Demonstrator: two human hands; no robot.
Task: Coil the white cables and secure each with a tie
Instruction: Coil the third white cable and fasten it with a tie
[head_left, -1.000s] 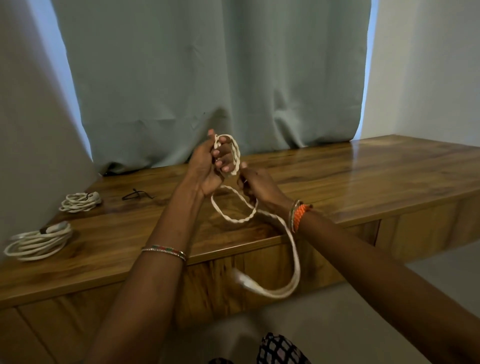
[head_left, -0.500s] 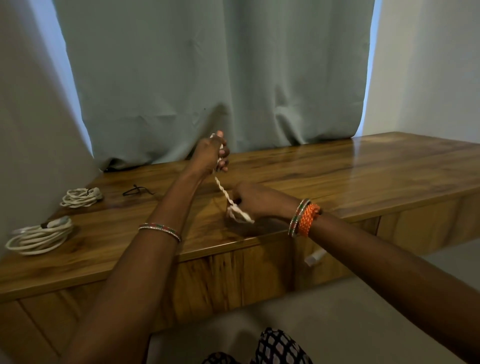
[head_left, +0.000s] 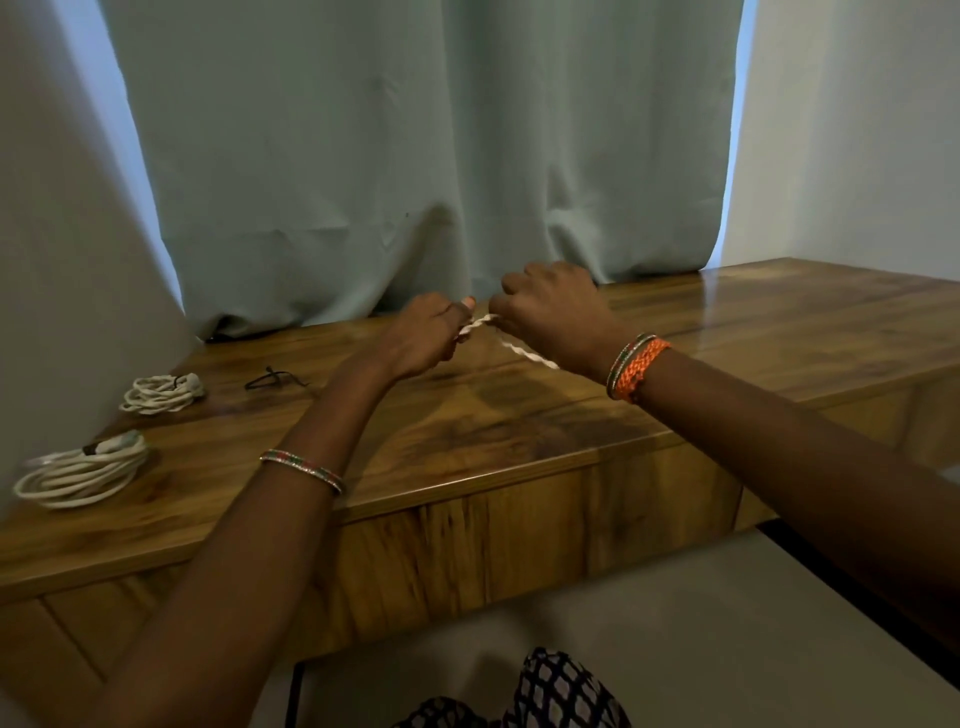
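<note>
A white braided cable (head_left: 479, 324) stretches between my two hands above the wooden table (head_left: 519, 426). My left hand (head_left: 423, 335) grips one bunched end of it with curled fingers. My right hand (head_left: 553, 312) grips it a short way to the right, and a loose stretch of the cable trails back under my right wrist. A black tie (head_left: 272, 379) lies on the table to the left of my left arm. Most of the cable is hidden inside my hands.
Two coiled white cables lie at the table's left end, a smaller coil (head_left: 163, 393) further back and a bigger coil (head_left: 83, 470) near the front edge, each with a dark tie. A grey curtain (head_left: 415, 156) hangs behind the table.
Both hands have moved up and away over the table. My right hand rose from below my left hand to level with it. The hanging loop of cable has been gathered into my hands.
</note>
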